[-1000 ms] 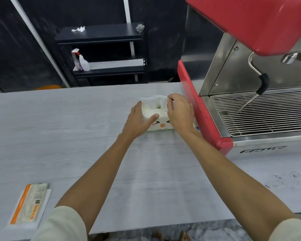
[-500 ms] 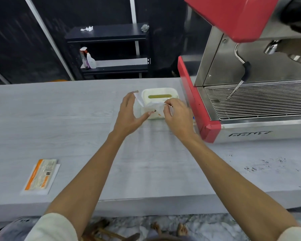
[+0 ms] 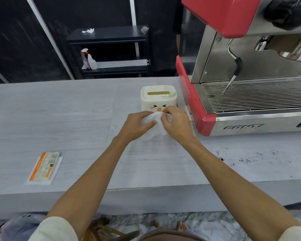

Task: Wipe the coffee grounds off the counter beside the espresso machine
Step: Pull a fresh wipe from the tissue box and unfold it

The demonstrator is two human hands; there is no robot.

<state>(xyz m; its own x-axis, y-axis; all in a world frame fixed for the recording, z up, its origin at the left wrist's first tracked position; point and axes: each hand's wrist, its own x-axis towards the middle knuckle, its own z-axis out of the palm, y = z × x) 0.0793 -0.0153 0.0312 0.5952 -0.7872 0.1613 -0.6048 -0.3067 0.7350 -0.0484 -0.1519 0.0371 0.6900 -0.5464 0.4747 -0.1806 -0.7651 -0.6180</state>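
Head view: both my left hand (image 3: 139, 123) and right hand (image 3: 176, 123) pinch a white tissue (image 3: 155, 126) above the counter (image 3: 76, 119), while the coffee grounds (image 3: 247, 158) lie scattered to my right, nearer my right hand, before the espresso machine (image 3: 250, 101).

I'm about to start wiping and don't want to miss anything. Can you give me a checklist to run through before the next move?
1. White wipe out of the cream face-printed tissue box: ok.
2. Left hand and right hand both holding the wipe: ok.
3. Wipe folded into a pad: cannot tell.
4. Dark coffee grounds on the grey counter wiped: not ok, scattered in front of the red-and-steel espresso machine.
5. Path from the hands rightward to the grounds free: ok.
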